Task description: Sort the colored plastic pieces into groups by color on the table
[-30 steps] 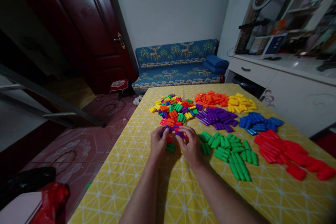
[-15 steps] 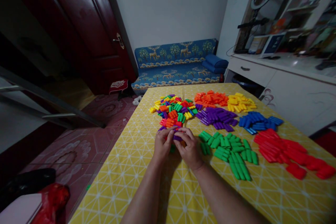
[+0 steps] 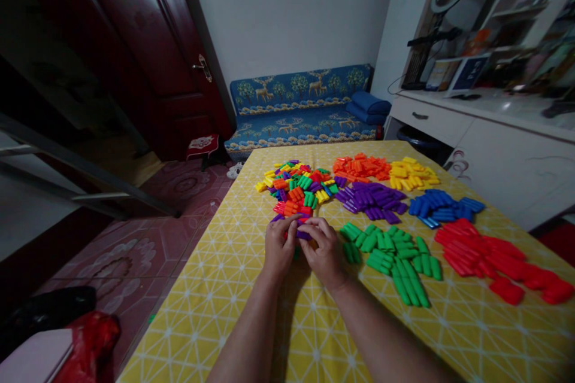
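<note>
My left hand (image 3: 278,248) and my right hand (image 3: 324,251) are pressed together over the yellow tablecloth (image 3: 233,305), fingers curled around a few small plastic blocks, purple (image 3: 303,234) and red showing between them. Just beyond my fingers lies the mixed pile of coloured blocks (image 3: 300,187). A heap of green blocks (image 3: 390,254) lies right of my right hand.
Sorted heaps lie on the table: purple (image 3: 371,198), orange (image 3: 362,167), yellow (image 3: 411,175), blue (image 3: 442,208), red (image 3: 498,257). A blue sofa (image 3: 300,111) stands behind the table, a dark door (image 3: 148,48) at left, white cabinets (image 3: 494,143) at right.
Both hands have drawn closer together and slightly toward me, closing over the small blocks. The green block seen under my hands earlier is now mostly covered.
</note>
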A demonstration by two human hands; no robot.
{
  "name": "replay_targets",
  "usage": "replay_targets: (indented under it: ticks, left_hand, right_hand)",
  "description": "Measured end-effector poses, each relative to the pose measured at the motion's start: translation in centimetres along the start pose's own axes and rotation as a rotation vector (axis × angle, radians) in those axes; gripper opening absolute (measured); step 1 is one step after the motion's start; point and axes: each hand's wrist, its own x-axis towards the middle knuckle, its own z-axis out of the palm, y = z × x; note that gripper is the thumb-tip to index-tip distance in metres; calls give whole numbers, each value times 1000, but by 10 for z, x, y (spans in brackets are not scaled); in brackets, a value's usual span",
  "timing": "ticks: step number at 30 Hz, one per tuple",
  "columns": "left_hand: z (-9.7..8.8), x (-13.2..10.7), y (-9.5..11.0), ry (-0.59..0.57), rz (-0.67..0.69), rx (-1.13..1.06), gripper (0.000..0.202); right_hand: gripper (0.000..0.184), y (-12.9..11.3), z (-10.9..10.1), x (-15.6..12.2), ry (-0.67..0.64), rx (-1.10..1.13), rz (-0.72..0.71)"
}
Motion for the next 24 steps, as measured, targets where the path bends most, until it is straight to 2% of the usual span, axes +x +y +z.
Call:
replay_targets:
  ticks: [24]
  left_hand:
    - [3, 0, -4, 11, 1, 12, 27]
  right_hand:
    - [19, 2, 1, 1, 2, 43, -5]
